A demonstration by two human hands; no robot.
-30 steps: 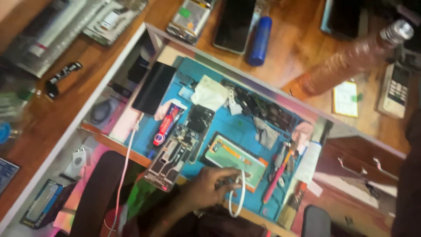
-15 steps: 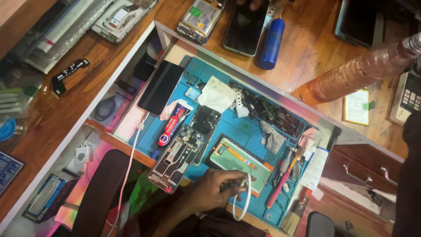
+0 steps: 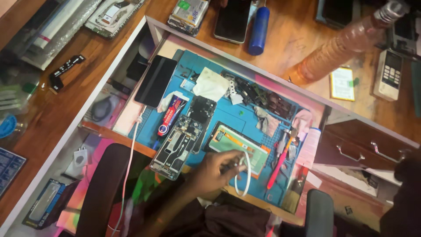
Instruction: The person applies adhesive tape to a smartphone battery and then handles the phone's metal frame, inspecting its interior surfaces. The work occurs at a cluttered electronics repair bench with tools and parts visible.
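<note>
We see a wooden worktop (image 3: 66, 109) carrying a blue repair mat (image 3: 245, 118). On the wood lie a blue screwdriver handle (image 3: 258, 24), a dark phone (image 3: 231, 19) and a plastic bottle (image 3: 346, 44).

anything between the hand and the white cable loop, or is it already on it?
Nothing in the way. The hand is already on the white cable, fingers closed around the top of the loop, which hangs over the blue mat beside the green-backed part. Which hand it is can't be told; the other is out of view.
</note>
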